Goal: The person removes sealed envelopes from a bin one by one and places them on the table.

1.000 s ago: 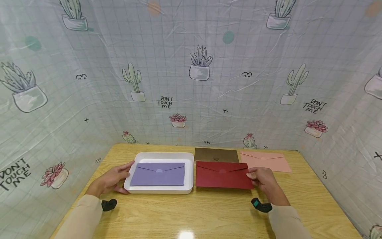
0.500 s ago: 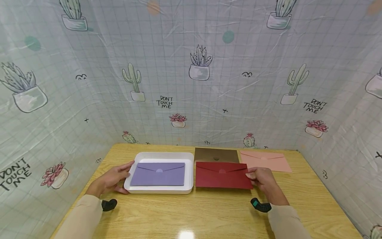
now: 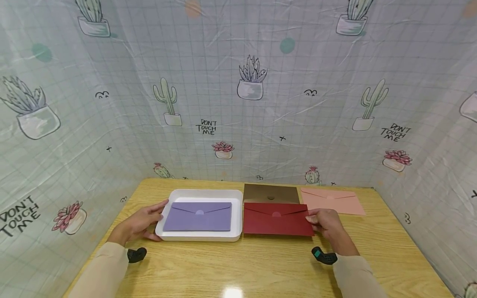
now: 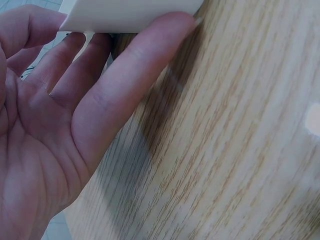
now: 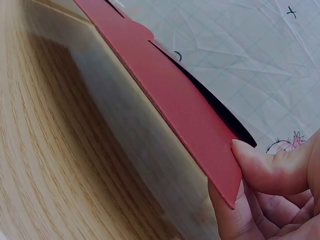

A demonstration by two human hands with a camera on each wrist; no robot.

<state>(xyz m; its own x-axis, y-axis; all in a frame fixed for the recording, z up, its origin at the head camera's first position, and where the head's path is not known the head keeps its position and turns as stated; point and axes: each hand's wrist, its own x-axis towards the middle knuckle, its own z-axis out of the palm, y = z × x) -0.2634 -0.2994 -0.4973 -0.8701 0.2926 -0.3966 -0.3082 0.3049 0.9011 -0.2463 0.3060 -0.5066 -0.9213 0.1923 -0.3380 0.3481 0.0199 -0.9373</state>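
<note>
My right hand pinches the right edge of a dark red envelope between thumb and fingers. In the right wrist view, the thumb lies on the flap side of the red envelope, which is lifted off the table and tilted. At the left, my left hand holds the left side of a white tray, thumb near its front corner. The left wrist view shows the thumb against the tray wall, with other fingers partly hidden by it. A purple envelope lies inside the tray.
A brown envelope lies behind the red one, partly covered by it in the head view. Right of it is a pink envelope. The wooden table ends at a patterned curtain at back and sides.
My right hand and the red envelope have shifted very slightly left, toward the tray. The left hand stays on the tray's side.
</note>
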